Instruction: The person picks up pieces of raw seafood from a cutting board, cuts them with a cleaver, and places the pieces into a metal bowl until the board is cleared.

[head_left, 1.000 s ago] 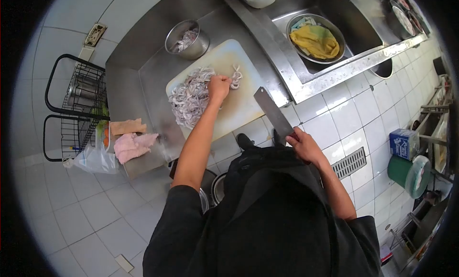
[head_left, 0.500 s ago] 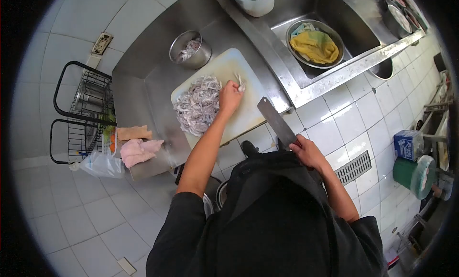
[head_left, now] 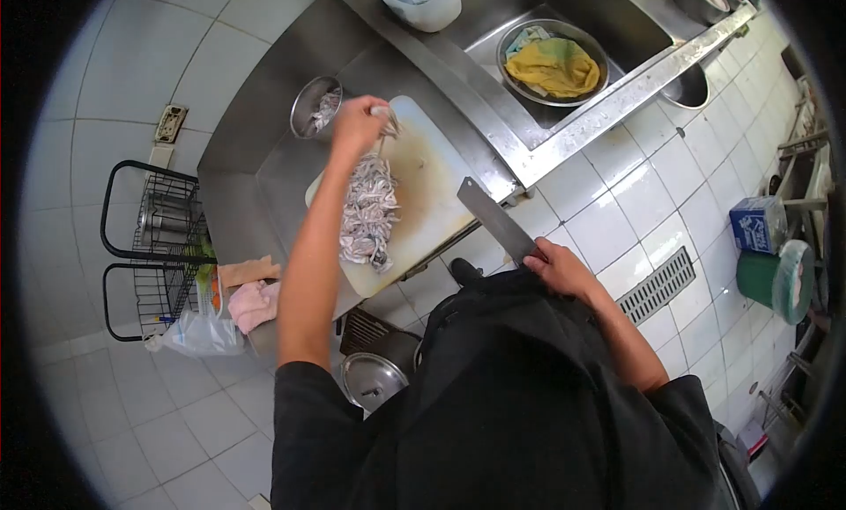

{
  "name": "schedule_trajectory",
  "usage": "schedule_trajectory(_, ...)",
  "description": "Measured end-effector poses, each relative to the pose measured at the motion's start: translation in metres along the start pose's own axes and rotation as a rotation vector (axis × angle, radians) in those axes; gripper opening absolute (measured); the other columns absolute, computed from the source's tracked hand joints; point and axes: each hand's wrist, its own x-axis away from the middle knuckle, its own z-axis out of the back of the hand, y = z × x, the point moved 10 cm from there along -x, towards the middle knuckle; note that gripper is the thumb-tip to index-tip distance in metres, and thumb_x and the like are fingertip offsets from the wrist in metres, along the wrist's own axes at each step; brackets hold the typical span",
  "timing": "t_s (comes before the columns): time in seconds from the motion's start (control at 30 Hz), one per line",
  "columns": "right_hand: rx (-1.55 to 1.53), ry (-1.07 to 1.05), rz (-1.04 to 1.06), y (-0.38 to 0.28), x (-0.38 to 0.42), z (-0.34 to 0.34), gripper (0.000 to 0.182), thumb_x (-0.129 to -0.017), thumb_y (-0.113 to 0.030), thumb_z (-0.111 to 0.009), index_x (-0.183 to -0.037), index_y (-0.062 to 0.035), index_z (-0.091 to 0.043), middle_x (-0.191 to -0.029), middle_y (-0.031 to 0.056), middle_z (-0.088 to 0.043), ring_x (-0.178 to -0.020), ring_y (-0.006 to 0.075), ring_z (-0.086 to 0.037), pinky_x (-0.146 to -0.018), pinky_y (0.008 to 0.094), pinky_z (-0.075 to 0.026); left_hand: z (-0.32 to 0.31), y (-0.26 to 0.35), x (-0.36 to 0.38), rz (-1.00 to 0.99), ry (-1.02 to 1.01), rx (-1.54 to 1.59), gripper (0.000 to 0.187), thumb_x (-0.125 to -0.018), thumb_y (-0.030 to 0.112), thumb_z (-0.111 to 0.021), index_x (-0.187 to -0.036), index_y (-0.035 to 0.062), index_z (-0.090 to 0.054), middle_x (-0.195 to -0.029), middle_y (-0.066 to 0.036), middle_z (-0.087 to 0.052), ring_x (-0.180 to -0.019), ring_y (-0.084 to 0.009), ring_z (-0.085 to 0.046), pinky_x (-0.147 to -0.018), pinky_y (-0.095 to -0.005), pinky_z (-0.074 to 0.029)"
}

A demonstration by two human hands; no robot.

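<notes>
My left hand [head_left: 357, 129] is closed on a small pale clump of squid tentacles [head_left: 389, 122], whose ends hang out beside the fingers. It is raised over the far left part of the white cutting board [head_left: 441, 171], close to the right side of a metal pot [head_left: 302, 114] with similar pieces inside. Under and beside my left forearm lies a heap of greyish-white squid tentacles [head_left: 368, 212] on the board. My right hand [head_left: 560, 268] grips the handle of a broad cleaver [head_left: 495, 219], its blade pointing up and left past the board's right edge.
A steel sink [head_left: 608, 17] holds a metal bowl [head_left: 602, 72] with a yellow cloth [head_left: 551, 67]. A white plastic tub [head_left: 432, 12] stands beside it. At left are a black wire rack [head_left: 145, 215], a pink cloth [head_left: 254, 306] and a plastic bag [head_left: 198, 334].
My left hand has lifted from the board's middle and moved left towards the metal pot, carrying the tentacles. My right hand keeps the cleaver in nearly the same place. The camera view has shifted.
</notes>
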Motion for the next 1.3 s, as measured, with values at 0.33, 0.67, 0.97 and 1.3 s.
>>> schedule_trajectory(0.33,0.014,-0.008,-0.018,0.002,-0.002,0.002,0.028,-0.098,-0.028,-0.062,-0.106,-0.0011,-0.057,-0.096,0.0224,-0.07,-0.094,0.0409,-0.067,-0.082,0.0472,-0.051,0.063,0.106,-0.002,-0.021,0.008,0.212,0.028,-0.086,0.001,-0.065,-0.113,-0.0014,-0.069,-0.092,-0.006,-0.07,-0.074,-0.0109,-0.065,-0.065,-0.0247,-0.053)
schedule_trajectory(0.67,0.121,0.04,0.036,-0.011,0.005,0.012,0.026,-0.098,-0.025,-0.061,-0.104,-0.0009,-0.055,-0.092,0.0232,-0.07,-0.091,0.0437,-0.067,-0.079,0.0491,-0.051,-0.144,-0.091,0.122,0.638,0.136,1.145,0.003,-0.089,0.002,-0.066,-0.089,0.0009,-0.062,-0.089,-0.009,-0.067,-0.072,-0.0165,-0.062,-0.065,-0.0294,-0.055)
schedule_trajectory(0.97,0.354,0.166,0.264,-0.047,-0.011,0.014,0.02,-0.098,-0.019,-0.06,-0.097,-0.0017,-0.05,-0.08,0.0248,-0.068,-0.075,0.0492,-0.064,-0.067,0.058,-0.049,-0.167,-0.132,0.192,0.707,0.233,1.26,0.026,-0.089,0.004,-0.068,-0.114,-0.0043,-0.064,-0.098,-0.008,-0.067,-0.082,-0.0169,-0.063,-0.074,-0.03,-0.055)
schedule_trajectory(1.3,0.52,0.226,0.405,-0.113,-0.063,0.006,0.019,-0.1,-0.02,-0.057,-0.1,-0.0025,-0.05,-0.078,0.0249,-0.068,-0.072,0.0498,-0.064,-0.066,0.0598,-0.049,-0.167,-0.145,0.193,0.716,0.337,1.242,0.024,-0.088,0.007,-0.07,-0.109,-0.0047,-0.067,-0.095,-0.009,-0.069,-0.073,-0.0149,-0.064,-0.065,-0.028,-0.055)
